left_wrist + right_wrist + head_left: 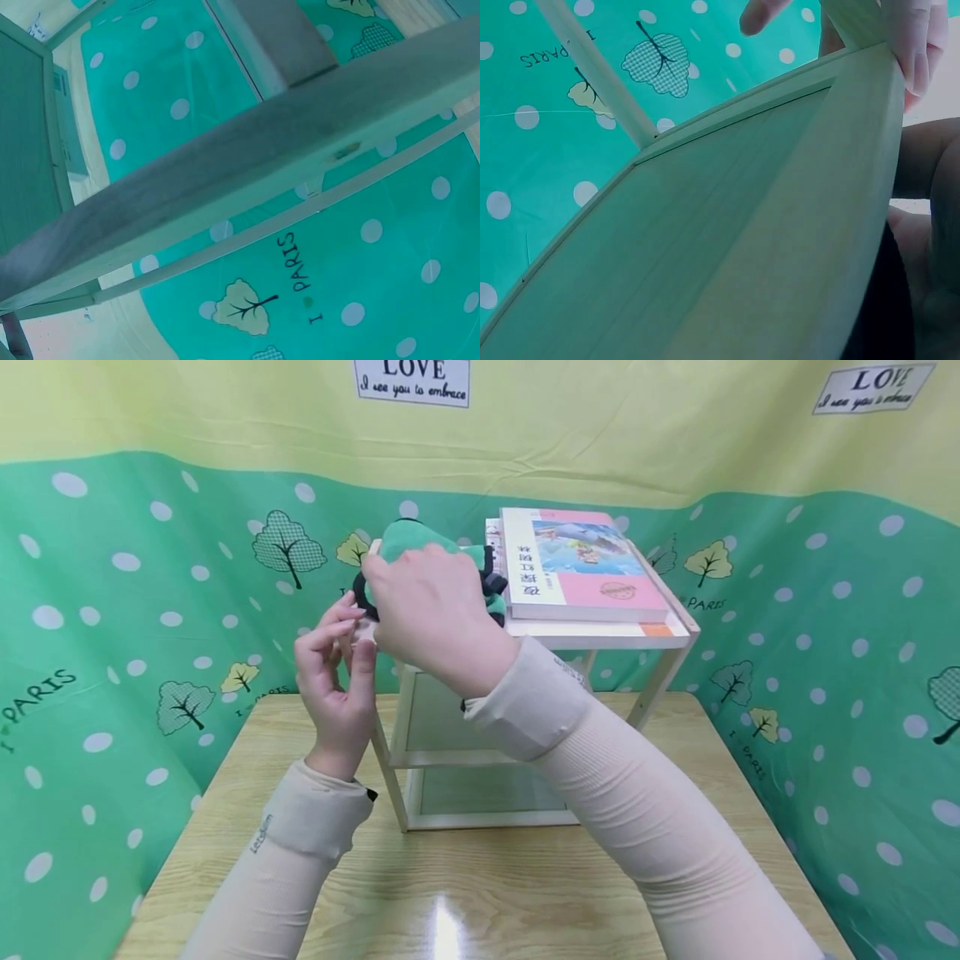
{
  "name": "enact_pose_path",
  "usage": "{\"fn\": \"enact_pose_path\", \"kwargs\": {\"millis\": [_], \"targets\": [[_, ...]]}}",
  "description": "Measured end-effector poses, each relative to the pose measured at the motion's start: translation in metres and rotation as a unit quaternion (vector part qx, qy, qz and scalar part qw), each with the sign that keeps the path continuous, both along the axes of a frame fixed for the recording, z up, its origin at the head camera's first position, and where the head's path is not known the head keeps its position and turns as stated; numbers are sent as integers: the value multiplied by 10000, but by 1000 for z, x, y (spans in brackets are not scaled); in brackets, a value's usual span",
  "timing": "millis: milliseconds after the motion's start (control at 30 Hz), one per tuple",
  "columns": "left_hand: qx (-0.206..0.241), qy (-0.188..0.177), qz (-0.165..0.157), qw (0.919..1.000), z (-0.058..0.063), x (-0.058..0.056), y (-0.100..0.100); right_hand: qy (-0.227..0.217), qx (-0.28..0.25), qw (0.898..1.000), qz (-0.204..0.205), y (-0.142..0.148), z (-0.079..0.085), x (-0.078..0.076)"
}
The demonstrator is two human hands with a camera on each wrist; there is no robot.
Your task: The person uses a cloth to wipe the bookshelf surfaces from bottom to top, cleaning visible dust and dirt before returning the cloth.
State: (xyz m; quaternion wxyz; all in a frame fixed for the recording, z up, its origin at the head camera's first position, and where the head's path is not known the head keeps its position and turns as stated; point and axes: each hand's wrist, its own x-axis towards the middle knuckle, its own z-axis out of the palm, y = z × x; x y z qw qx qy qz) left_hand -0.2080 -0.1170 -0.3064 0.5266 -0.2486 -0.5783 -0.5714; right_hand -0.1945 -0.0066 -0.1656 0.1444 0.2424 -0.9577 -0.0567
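In the head view my right hand (431, 602) reaches over a bunched green and black cloth item (420, 532) on the top tray's left end and grips it, fingertips hidden behind the knuckles. My left hand (337, 685) is at the front left corner of the pale wooden shelf (600, 642), thumb and bent fingers around that corner. From below, the right wrist view shows left-hand fingers (915, 49) against the corner and the tray's underside (727, 210). Shelf bars (247, 161) fill the left wrist view, where no hand shows.
Stacked books, a pink and white one (585, 564) uppermost, lie on the right of the top tray. The shelf has lower tiers (487, 789) and stands on a wood-grain table (480, 893). A green and yellow printed curtain (135, 610) hangs behind and at both sides.
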Motion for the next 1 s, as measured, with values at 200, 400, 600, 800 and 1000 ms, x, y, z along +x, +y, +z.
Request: {"fn": "enact_pose_path", "kwargs": {"millis": [200, 400, 600, 800, 1000], "targets": [[177, 16, -156, 9997, -1, 0, 2, -62, 92, 9999, -48, -2, 1, 1], [397, 7, -269, 9988, -1, 0, 2, -78, 282, 9995, -149, -7, 3, -2], [451, 42, -368, 9983, -3, -1, 4, -159, 433, 9979, -456, -9, 2, -9], [500, 48, -353, 9981, -3, -2, 5, -160, 493, 9970, -578, -12, 1, -16], [554, 44, -328, 9979, -3, -2, 4, -214, 465, 9972, -538, -12, 1, -20]]}}
